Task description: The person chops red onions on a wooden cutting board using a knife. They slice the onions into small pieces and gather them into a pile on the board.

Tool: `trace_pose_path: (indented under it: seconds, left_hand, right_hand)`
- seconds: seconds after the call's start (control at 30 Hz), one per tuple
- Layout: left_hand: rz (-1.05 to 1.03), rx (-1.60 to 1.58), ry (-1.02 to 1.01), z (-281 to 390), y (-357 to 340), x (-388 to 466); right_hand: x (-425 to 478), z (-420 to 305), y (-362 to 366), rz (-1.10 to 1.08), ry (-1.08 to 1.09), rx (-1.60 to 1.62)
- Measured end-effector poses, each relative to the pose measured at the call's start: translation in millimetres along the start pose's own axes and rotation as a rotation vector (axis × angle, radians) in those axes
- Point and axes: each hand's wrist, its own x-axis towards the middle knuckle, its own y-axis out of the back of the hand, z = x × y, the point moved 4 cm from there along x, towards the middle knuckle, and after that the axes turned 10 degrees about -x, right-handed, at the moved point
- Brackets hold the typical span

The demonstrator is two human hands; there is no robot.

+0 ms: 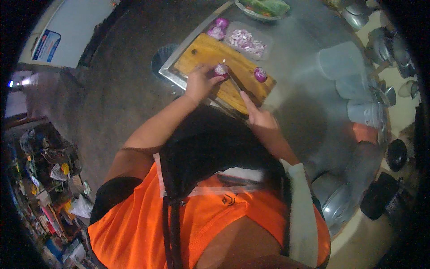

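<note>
My left hand [200,83] grips a peeled red onion piece [220,70] on a wooden cutting board [201,50], its pale cut face showing. From the right, my right hand [262,117] holds a knife [234,80], one finger laid along it, the blade touching or close beside that onion; the handle is hidden in the hand. Another red onion piece [260,74] lies near the board's right end. Beyond the board, a clear plastic container [267,35] holds chopped onion [248,42]. Two more red onions [216,32] sit to the container's left.
The board lies at the corner of a metal table [173,76]. A bowl with green leaves [273,8] stands at the far edge. Plastic tubs [339,60], an orange-red container [364,132] and a metal pan or lid [336,201] are at the right. Cluttered shelves [50,188] stand lower left.
</note>
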Motion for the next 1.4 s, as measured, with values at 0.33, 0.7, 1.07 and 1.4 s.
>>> trace_pose_path:
  seconds: [0.33, 0.7, 1.07, 1.4]
  left_hand:
    - [-0.023, -0.076, 0.127, 0.4, -0.4, 2.6]
    - [-0.125, -0.03, 0.009, 9.6, -9.7, 9.1]
    - [-0.141, 0.012, -0.02, 6.6, -13.6, 5.9]
    - [-0.164, 0.103, -0.033, 9.5, -13.8, 5.6]
  right_hand:
    - [43.0, 5.8, -27.4, -0.044, 0.009, 0.005]
    - [52.1, 44.7, -67.1, 0.241, 0.209, 0.202]
    - [-20.7, 5.9, 11.8, 0.158, 0.105, -0.144]
    - [19.5, 28.4, -40.1, 0.371, 0.26, -0.203]
